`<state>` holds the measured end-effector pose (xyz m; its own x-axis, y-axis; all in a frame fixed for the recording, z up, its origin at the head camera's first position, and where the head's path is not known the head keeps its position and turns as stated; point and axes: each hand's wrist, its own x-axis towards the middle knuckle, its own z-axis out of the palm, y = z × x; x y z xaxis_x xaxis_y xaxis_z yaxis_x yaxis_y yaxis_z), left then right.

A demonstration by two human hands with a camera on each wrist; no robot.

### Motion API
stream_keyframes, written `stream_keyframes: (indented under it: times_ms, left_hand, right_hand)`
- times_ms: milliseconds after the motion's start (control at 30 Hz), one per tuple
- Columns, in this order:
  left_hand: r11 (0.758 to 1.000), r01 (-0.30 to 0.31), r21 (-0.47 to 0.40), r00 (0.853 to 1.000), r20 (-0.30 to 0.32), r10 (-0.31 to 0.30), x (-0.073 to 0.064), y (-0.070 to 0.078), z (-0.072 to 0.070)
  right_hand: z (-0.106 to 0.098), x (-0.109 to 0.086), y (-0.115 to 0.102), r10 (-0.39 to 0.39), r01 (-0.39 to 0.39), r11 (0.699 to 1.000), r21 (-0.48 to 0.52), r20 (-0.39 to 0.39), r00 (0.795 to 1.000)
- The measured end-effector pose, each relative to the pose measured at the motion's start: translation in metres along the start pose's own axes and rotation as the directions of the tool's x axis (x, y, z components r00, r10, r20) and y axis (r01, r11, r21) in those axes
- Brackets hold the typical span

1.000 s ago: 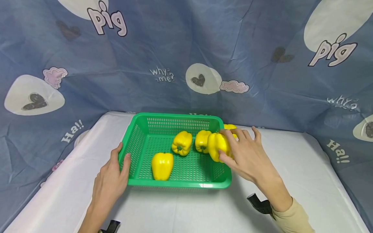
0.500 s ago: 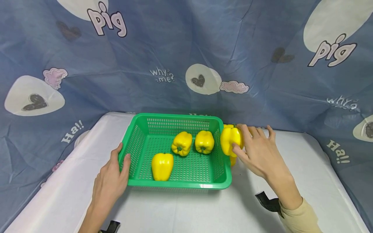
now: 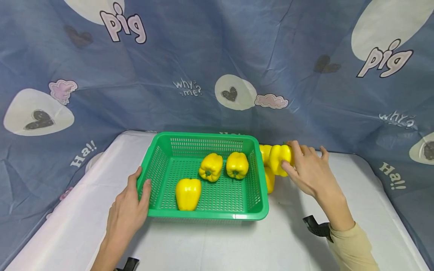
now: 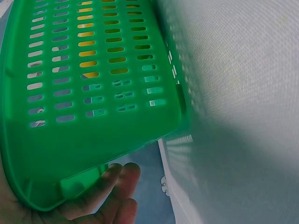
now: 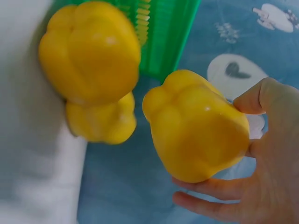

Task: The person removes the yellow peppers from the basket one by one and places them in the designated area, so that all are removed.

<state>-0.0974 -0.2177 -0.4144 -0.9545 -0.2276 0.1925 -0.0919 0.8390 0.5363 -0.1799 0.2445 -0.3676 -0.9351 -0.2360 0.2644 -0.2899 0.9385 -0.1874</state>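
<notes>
Farther right of the green basket (image 3: 210, 215) now, one yellow pepper (image 3: 278, 160) is pinched by the nearer right hand (image 3: 312, 174), while the left hand (image 3: 127, 210) grips the basket's opposite rim.

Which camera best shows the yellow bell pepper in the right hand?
The right wrist view: there the yellow bell pepper appears large, fingers covering only its edge. The head view shows it smaller, partly hidden by the right hand. The left wrist view shows only yellow patches through slots in the green basket, source unclear.
</notes>
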Motion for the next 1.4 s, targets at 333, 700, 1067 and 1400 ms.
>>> stream_keyframes:
  times_ms: [333, 700, 1067, 1400]
  left_hand:
    - [1.000, -0.003, -0.007, 1.000, -0.005, 0.003, 0.000, 0.000, 0.000]
    - [1.000, 0.016, -0.005, 1.000, 0.017, -0.016, 0.000, -0.002, 0.001]
    - [1.000, 0.015, -0.004, 1.000, 0.012, -0.015, 0.000, -0.002, 0.001]
    - [1.000, 0.018, -0.004, 1.000, 0.011, -0.018, 0.000, -0.001, 0.000]
  right_hand:
    - [0.013, 0.007, 0.026, 0.064, -0.064, 0.998, 0.001, 0.085, 0.994]
    - [0.032, 0.018, 0.054, 0.099, -0.115, 0.992, 0.057, 0.230, 0.968]
    - [0.052, 0.026, 0.076, 0.103, -0.169, 0.969, 0.183, 0.326, 0.940]
    - [0.062, 0.027, 0.083, 0.120, -0.209, 0.953, 0.217, 0.364, 0.924]
